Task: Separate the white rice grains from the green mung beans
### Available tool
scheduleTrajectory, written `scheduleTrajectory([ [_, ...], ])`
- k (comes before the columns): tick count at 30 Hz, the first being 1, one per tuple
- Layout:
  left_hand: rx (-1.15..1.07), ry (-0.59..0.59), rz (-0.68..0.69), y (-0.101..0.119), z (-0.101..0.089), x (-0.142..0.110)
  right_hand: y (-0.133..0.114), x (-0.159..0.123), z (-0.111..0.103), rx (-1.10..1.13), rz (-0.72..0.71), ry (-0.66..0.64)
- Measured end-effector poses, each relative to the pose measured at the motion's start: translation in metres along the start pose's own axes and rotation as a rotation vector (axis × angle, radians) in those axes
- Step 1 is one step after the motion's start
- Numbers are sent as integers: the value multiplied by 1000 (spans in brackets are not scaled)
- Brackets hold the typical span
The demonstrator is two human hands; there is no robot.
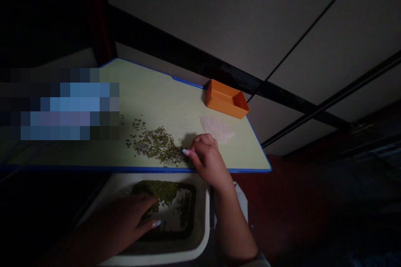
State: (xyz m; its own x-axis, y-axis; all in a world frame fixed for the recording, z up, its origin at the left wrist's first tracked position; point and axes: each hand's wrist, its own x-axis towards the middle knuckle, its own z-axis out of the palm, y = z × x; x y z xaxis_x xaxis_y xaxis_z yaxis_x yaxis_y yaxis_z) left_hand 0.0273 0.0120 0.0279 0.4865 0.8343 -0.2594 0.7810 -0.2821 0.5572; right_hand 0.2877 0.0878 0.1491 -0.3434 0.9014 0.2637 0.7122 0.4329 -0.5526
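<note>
My right hand [205,156] rests at the table's front edge with its fingers curled in. Its thumb points left at a loose pile of small green mung beans [156,142] mixed with darker and paler bits; whether the fingers hold any is hidden. Just beyond that hand lies a small heap of white rice-like grains [219,128]. Below the edge, my left hand [140,215] reaches into a white basin [205,217], thumb and fingers apart. More mung beans [163,190] lie inside it, heaped toward the back, and the fingertips are at them.
An orange open box [224,100] stands at the back right of the pale green tabletop [140,87], which has a blue rim. Pale cabinet panels [203,8] rise behind the table. A blurred-out blue patch [75,108] covers the left side. The floor [275,200] is dark red.
</note>
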Motion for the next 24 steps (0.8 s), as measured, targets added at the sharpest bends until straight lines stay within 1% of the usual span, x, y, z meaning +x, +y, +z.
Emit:
scheduleTrajectory([
  [3, -1, -5, 2, 2, -1, 1, 0, -3, -2, 18, 5, -6],
  [7, -4, 4, 10, 5, -4, 1, 2, -9, -5, 35, 13, 26],
  [11, 5, 27, 39, 3, -3, -1, 7, -14, -6, 22, 19, 55],
  [14, 17, 56, 40, -1, 0, -1, 13, -15, -4, -13, 29, 85],
  [19, 1, 42, 61, -2, 1, 0, 16, -14, -3, -59, 38, 156],
  [21, 2, 36, 53, 0, 1, 1, 12, -12, -4, -46, 21, 139],
  [24, 6, 20, 26, 3, 1, 1, 3, -8, -7, -43, -22, 78],
])
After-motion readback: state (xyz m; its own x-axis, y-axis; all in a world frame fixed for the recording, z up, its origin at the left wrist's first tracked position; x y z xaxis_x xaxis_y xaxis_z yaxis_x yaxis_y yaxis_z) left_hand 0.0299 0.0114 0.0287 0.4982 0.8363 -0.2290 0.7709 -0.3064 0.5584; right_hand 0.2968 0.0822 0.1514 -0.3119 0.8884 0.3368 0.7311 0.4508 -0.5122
